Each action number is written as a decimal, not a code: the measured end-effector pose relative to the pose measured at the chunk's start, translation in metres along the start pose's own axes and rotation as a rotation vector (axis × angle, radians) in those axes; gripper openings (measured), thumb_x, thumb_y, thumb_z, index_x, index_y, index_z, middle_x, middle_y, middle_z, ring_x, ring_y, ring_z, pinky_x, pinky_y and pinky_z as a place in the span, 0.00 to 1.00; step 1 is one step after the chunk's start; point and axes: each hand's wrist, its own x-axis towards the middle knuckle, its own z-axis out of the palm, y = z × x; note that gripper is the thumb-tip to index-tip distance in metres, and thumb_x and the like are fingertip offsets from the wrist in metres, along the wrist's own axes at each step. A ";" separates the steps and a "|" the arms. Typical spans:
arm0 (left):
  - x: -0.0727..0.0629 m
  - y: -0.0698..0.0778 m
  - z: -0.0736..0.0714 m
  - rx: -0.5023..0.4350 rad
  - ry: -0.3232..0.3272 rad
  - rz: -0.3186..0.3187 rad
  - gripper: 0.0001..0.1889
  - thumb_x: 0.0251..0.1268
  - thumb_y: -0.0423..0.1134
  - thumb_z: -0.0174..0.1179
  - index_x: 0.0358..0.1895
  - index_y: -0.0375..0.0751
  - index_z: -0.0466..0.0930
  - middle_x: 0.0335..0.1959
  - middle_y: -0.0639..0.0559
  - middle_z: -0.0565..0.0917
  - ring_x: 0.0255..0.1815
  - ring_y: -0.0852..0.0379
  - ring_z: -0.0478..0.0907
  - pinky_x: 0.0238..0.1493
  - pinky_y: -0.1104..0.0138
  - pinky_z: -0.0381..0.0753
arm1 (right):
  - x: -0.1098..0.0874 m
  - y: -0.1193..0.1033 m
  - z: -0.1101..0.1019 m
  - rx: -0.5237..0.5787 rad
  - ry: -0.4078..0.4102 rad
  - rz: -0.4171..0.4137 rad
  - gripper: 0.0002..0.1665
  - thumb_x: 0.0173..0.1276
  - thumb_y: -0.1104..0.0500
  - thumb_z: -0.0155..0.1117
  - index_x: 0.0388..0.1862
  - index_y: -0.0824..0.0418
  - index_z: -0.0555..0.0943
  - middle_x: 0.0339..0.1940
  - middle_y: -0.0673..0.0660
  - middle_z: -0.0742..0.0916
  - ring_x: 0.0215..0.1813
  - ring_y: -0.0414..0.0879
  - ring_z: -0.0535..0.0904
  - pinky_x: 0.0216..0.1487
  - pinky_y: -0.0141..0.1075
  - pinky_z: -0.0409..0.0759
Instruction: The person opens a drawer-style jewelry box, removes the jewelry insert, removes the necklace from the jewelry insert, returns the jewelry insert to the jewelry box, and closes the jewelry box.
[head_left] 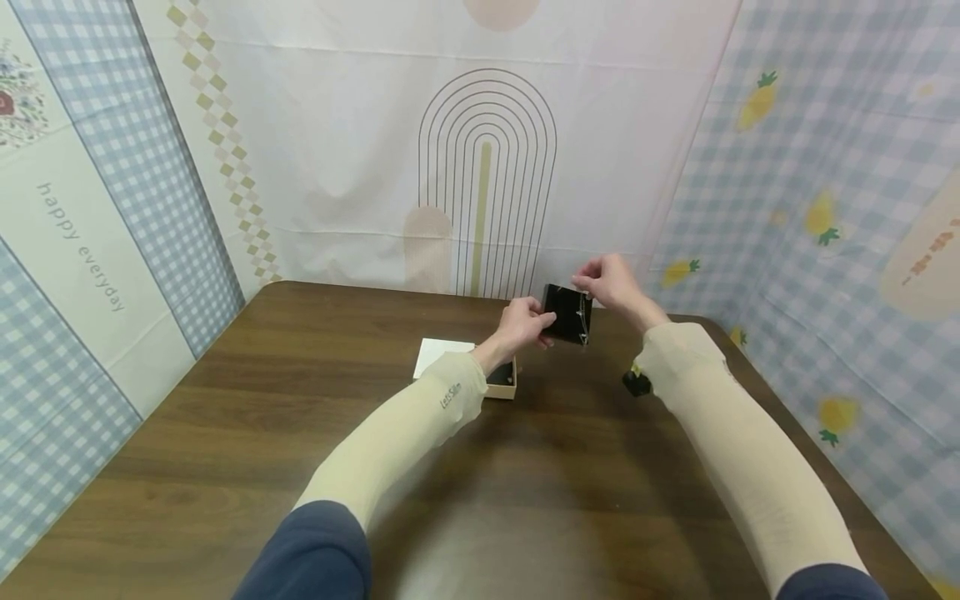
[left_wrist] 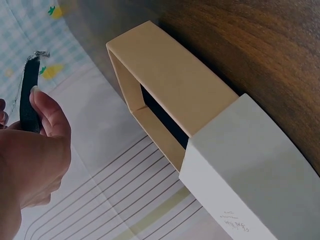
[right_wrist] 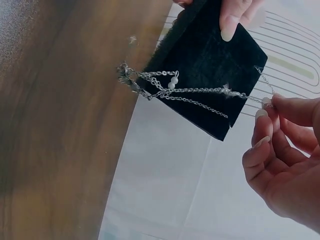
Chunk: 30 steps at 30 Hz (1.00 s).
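Above the back of the table, my left hand grips a thin black pad, its thumb laid on the face. A silver chain with small white beads runs across the pad and hangs bunched over one edge. At a notched corner of the pad, my right hand pinches one end of the chain between thumb and fingertips. In the left wrist view, the pad is seen edge-on in the left hand.
Beneath the left forearm lies a box with a tan drawer partly out of its white sleeve; dark lining shows inside. A small black object appears beside the right cuff. Patterned cloths hang around the wooden table.
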 end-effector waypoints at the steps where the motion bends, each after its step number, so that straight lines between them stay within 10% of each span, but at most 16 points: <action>1: 0.000 0.000 0.000 -0.004 -0.001 0.000 0.10 0.67 0.34 0.58 0.44 0.30 0.75 0.38 0.34 0.86 0.28 0.43 0.85 0.30 0.62 0.87 | 0.000 0.000 0.000 -0.003 0.000 0.001 0.14 0.71 0.61 0.58 0.42 0.73 0.81 0.36 0.67 0.86 0.31 0.50 0.79 0.26 0.28 0.73; 14: -0.001 0.001 0.005 -0.020 -0.037 0.010 0.13 0.67 0.32 0.58 0.50 0.28 0.74 0.40 0.31 0.85 0.32 0.37 0.85 0.43 0.49 0.85 | 0.002 0.001 -0.006 -0.024 0.031 -0.014 0.13 0.70 0.62 0.58 0.42 0.73 0.82 0.42 0.72 0.86 0.36 0.59 0.84 0.29 0.25 0.75; 30: -0.004 0.001 0.004 0.053 -0.049 0.049 0.09 0.68 0.34 0.58 0.46 0.31 0.75 0.38 0.40 0.82 0.33 0.38 0.85 0.25 0.68 0.85 | -0.002 0.005 -0.010 -0.066 0.090 -0.002 0.13 0.70 0.60 0.58 0.41 0.71 0.83 0.35 0.67 0.87 0.36 0.60 0.82 0.27 0.28 0.74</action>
